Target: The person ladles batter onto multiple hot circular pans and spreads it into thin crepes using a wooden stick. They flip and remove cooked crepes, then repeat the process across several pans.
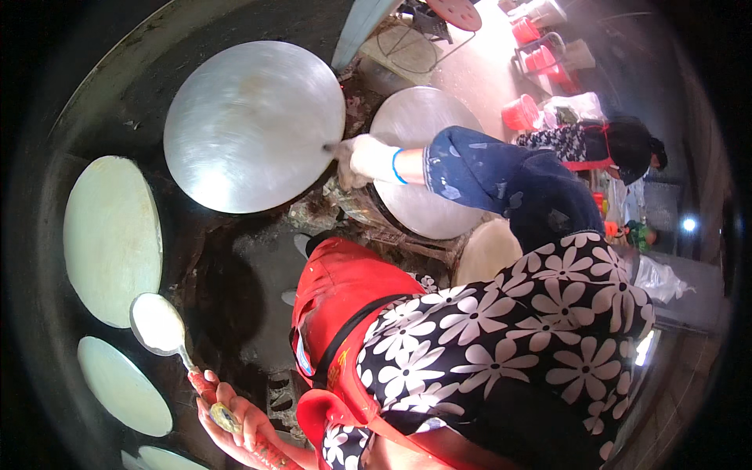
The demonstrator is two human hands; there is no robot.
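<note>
My left hand is closed around the red-wrapped handle of a ladle. White, batter-like liquid shows in the ladle's bowl, which overlaps the lower edge of a pale-coated round griddle. My right hand, with a blue band at its wrist, is closed on a brownish rag. The rag meets the right rim of a large bare silver griddle; whether it grips the rim or only rests there I cannot tell. Beneath my right forearm lies another silver griddle, partly hidden.
More pale-coated griddles stand at the lower left. A light round plate shows beside my floral sleeve. Another person bends near red buckets at the upper right. A red stool stands at the top.
</note>
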